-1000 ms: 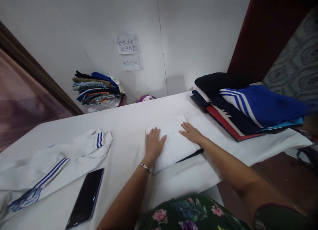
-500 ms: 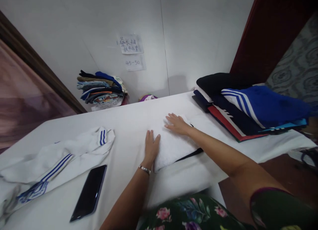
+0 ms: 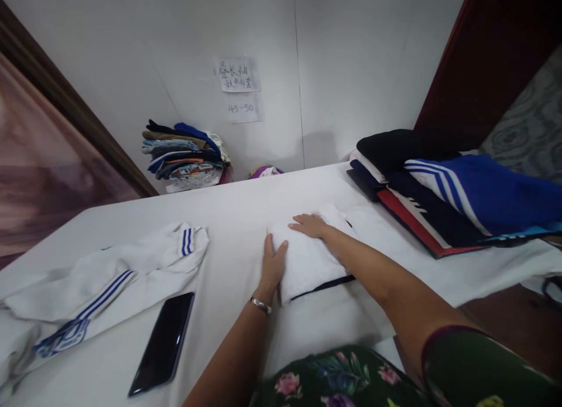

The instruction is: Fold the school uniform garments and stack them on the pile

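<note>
A white folded garment [image 3: 311, 257] lies in front of me on the white table, with a dark strip showing along its near edge. My left hand [image 3: 274, 260] rests against its left edge, thumb apart from the fingers. On top of the garment, toward its far side, my right hand [image 3: 308, 226] lies flat with fingers stretched out. Neither hand grips the cloth. To the left is a white garment with blue stripes [image 3: 132, 272], spread loosely. A dark phone [image 3: 162, 342] lies face up between that garment and my left forearm.
Folded clothes [image 3: 417, 214] in black, red and blue are stacked on the table's right side. Another clothes pile [image 3: 187, 155] stands beyond the table's far edge, near the wall. Handwritten paper signs [image 3: 239, 76] hang on the wall. A pink curtain [image 3: 52, 143] is at left.
My right hand has slid slightly nearer across the garment, its fingers lying flatter. My left hand stays at the left edge. The whole view has shifted a little.
</note>
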`<state>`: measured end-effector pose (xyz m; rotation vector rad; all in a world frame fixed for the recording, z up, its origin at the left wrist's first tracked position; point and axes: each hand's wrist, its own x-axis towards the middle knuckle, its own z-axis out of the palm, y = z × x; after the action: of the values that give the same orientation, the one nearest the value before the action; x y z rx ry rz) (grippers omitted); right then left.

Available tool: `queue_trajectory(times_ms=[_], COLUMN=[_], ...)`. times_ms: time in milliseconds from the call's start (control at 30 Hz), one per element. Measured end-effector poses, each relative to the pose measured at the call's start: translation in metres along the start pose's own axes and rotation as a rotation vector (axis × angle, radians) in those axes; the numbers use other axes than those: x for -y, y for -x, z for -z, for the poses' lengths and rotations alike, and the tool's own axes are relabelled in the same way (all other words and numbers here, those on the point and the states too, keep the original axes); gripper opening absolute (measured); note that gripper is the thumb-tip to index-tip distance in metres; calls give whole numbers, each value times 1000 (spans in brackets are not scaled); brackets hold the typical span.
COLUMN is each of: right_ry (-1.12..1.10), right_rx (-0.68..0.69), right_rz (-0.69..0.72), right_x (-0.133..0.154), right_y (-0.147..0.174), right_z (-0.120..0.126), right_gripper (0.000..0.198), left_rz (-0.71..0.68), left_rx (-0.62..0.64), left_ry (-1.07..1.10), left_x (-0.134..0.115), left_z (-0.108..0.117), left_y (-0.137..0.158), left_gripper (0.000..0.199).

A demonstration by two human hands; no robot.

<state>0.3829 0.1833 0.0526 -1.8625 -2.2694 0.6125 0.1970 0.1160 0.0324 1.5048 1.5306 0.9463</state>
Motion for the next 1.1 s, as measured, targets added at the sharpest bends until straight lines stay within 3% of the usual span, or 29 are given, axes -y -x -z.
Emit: queue_trajectory(times_ms=[133,267,433,633,800,900,1100], right_ry=[17,53,33,-4,52,71,-50], right_rx=[-53,-129,-103,-109,-220,-245,-243], right_rz=[-1,-141,-232,-227,-90,-79,-130], right_x=[-4,-31,-53,-43,-29,-23,-31], right_y=[13,28,29,47,92,104,113], right_z=[10,16,16,26,-2,-15,-9], right_gripper=[65,60,61,61,62,61,59], left_rz=[11,4,11,18,-6,-5,-15], left_rx=[14,9,15,22,7,-1,-1], left_ry=[26,53,65,75,77,47,30], left_x=[2,2,1,3,8,9,7], left_z=[3,2,1,3,-1,-2,1], left_y=[1,1,0,1,-1,-2,-1], left_gripper=[65,63,63,63,64,65,62])
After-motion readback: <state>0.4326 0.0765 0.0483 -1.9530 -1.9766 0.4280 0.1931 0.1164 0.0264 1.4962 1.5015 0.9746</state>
